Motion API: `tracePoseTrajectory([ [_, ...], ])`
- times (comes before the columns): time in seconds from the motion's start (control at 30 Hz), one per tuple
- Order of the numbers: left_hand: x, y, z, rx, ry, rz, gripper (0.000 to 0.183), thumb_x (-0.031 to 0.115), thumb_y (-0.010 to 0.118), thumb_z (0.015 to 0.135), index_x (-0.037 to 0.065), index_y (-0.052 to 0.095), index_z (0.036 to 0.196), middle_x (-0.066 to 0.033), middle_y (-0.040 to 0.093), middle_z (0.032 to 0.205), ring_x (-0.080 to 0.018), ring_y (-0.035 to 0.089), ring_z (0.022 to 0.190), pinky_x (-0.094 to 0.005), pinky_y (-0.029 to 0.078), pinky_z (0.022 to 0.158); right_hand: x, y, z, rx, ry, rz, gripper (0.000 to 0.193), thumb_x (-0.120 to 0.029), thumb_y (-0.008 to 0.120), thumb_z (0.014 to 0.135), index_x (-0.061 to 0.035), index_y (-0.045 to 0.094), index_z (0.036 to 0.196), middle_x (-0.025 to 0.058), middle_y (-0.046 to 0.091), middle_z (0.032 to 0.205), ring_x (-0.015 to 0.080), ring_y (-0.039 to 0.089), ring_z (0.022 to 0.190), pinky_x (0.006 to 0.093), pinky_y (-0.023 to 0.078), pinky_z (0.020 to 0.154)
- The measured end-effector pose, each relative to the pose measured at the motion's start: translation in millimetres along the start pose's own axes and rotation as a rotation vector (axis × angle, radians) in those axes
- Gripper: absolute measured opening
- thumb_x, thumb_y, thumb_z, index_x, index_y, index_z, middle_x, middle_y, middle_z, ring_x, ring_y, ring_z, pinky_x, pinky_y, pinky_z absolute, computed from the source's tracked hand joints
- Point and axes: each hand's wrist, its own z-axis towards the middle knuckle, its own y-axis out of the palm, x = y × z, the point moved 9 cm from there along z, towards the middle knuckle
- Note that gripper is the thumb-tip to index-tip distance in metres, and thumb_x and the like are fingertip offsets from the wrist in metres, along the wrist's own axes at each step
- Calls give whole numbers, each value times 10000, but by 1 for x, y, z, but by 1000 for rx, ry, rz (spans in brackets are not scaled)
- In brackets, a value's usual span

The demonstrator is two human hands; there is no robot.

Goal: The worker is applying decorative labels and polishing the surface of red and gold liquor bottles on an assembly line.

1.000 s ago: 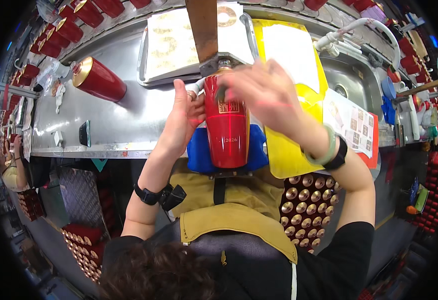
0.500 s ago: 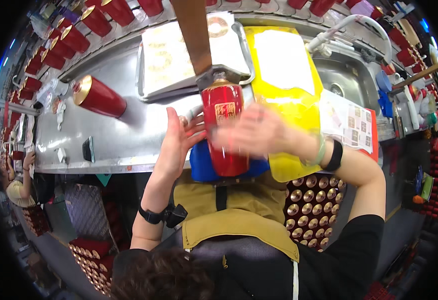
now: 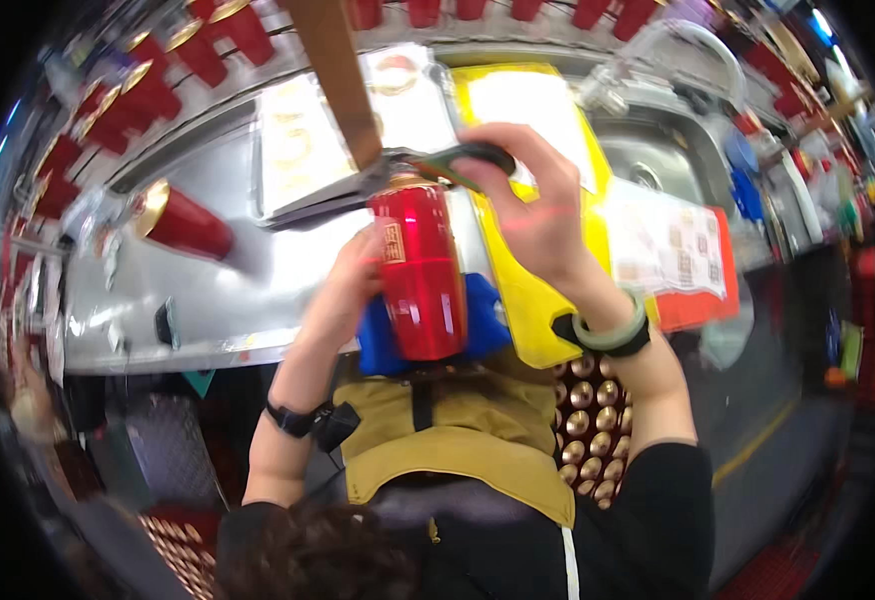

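Observation:
In front of me a glossy red bottle (image 3: 423, 290) with a gold label lies with its base toward me. Its neck end meets a dark metal bracket (image 3: 388, 167) below a wooden bar (image 3: 335, 80). My left hand (image 3: 340, 285) is closed against the bottle's left side, its fingers blurred and partly hidden. My right hand (image 3: 538, 205) grips a black-and-green handle (image 3: 486, 157) beside the neck. Whether that handle joins the bracket I cannot tell. Under the bottle is a blue pad (image 3: 386, 335).
Another red bottle (image 3: 188, 222) with a gold top lies on the metal counter (image 3: 108, 290) at left. Behind are a tray (image 3: 258, 170) of printed sheets and a yellow sheet (image 3: 528, 300). A sink (image 3: 658, 150) and faucet (image 3: 688, 35) stand at right.
My right hand has moved up from the bottle to the black-and-green handle. My left hand has closed on the bottle's side. The bottle has turned, its label shifting left. The view has shifted.

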Motion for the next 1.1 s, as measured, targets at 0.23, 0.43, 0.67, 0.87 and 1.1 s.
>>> tracePoseTrajectory([
  [0.23, -3, 35, -27, -194, -120, -282, 594, 360, 772, 916, 8, 570, 1349, -103, 695, 1204, -182, 684, 1073, -360, 543, 971, 0, -44, -42, 153, 204, 45, 241, 41, 683, 947, 22, 631, 1181, 74, 656, 1087, 148, 618, 1003, 277, 482, 919],
  [0.43, 74, -103, -133, 336, 465, -106, 619, 224, 848, 836, -10, 570, 1337, -104, 687, 1191, -189, 673, 1090, -362, 546, 971, 19, -47, -57, 66, 327, 55, 228, -1, 643, 995, 37, 594, 1215, 70, 621, 1092, 143, 596, 1023, 267, 456, 948],
  [0.67, 160, -332, -173, 1229, 920, 231, 698, 77, 887, 773, 54, 516, 1364, -66, 642, 1232, -187, 657, 1092, -357, 545, 967, 46, -46, -70, 96, 452, 3, 209, 16, 603, 1000, 48, 586, 1206, 95, 631, 1098, 173, 614, 1033, 288, 473, 944],
  [0.87, 181, -488, -82, 1526, 784, 386, 846, 341, 1007, 561, -25, 596, 1203, -160, 684, 1205, -261, 676, 1100, -401, 553, 938, 68, -66, -86, 117, 560, -165, 210, 12, 566, 995, 51, 576, 1201, 121, 637, 1117, 199, 618, 1056, 307, 470, 956],
  [1.1, 186, -570, -51, 1767, 692, 515, 907, 475, 976, 558, -81, 606, 1171, -228, 706, 1160, -366, 695, 1079, -455, 544, 958, 76, -94, -80, 91, 558, -260, 224, -6, 539, 1029, 40, 565, 1247, 92, 603, 1155, 162, 580, 1067, 286, 454, 962],
])
